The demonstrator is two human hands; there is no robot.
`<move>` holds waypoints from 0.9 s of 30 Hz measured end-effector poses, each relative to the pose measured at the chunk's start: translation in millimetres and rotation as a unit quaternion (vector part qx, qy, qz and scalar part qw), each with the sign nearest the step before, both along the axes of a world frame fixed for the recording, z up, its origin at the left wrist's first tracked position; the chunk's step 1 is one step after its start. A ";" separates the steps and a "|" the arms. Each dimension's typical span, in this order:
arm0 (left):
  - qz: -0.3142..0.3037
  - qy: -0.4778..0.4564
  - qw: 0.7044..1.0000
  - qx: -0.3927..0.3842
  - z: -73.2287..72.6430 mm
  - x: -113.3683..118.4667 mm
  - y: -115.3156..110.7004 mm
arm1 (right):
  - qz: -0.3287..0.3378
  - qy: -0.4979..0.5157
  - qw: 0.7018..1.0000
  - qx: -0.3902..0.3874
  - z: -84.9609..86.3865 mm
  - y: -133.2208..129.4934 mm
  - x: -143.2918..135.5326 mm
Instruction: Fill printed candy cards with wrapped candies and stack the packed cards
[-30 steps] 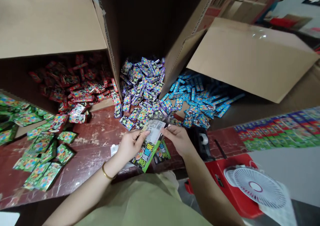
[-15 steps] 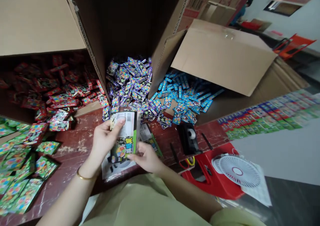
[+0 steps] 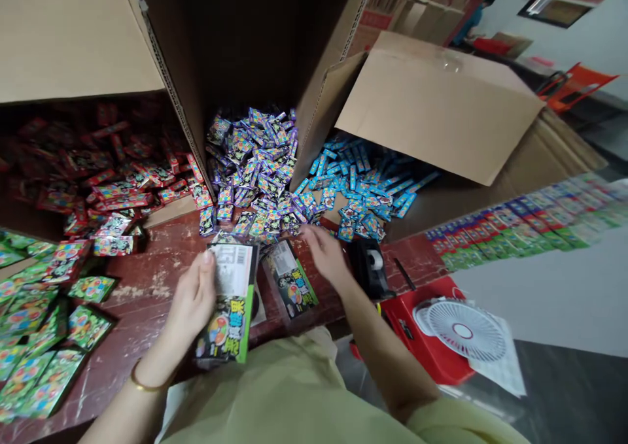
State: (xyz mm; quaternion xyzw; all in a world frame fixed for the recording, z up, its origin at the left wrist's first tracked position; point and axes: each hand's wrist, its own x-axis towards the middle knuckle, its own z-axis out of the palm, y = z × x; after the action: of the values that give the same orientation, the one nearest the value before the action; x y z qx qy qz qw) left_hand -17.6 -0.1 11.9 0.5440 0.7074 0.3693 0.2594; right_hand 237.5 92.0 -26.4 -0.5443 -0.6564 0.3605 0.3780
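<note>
My left hand point(image 3: 193, 290) grips a candy pouch point(image 3: 229, 313) by its left edge, with the thumb on top. The pouch is black and green, with a white barcode label, colourful lettering and a clear plastic edge. My right hand point(image 3: 326, 254) is stretched out at the near edge of the purple candy packets point(image 3: 265, 169), its fingertips by the closest ones. Whether it touches a packet is hard to make out. A second black-and-green pouch point(image 3: 293, 284) lies on the dark red table point(image 3: 147, 300) between my hands.
Red packets point(image 3: 122, 189) fill the left cardboard box; blue packets point(image 3: 363, 182) spill from the right box point(image 3: 436, 104). Green packets point(image 3: 53, 359) lie at the left. A black tape dispenser point(image 3: 367, 271) stands right of my right hand. Beyond it, a white fan point(image 3: 464, 331) rests on a red stool point(image 3: 426, 352).
My right hand has let go of the pouch and moved up and right to the purple packets. My left hand has lowered the pouch towards me, uncovering the second pouch on the table.
</note>
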 end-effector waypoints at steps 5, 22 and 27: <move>0.064 -0.021 0.998 -0.022 -8.3 -21.1 -12.2 | -0.079 -0.253 0.963 0.048 4.3 51.0 83.7; 0.019 -0.241 0.965 -0.102 4.5 -46.0 -16.1 | -0.123 -0.464 0.868 -0.129 -0.5 133.1 108.6; 0.030 -0.256 0.961 -0.101 -1.2 -45.3 -18.0 | -0.105 -0.386 0.914 -0.071 14.1 114.6 104.5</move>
State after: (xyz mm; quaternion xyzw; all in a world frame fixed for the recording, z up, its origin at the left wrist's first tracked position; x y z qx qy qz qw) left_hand -62.9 -18.2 10.7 0.3811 0.6670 0.4299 0.4744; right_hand 342.0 206.6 -12.3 -0.7324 -0.6628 0.1260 0.0919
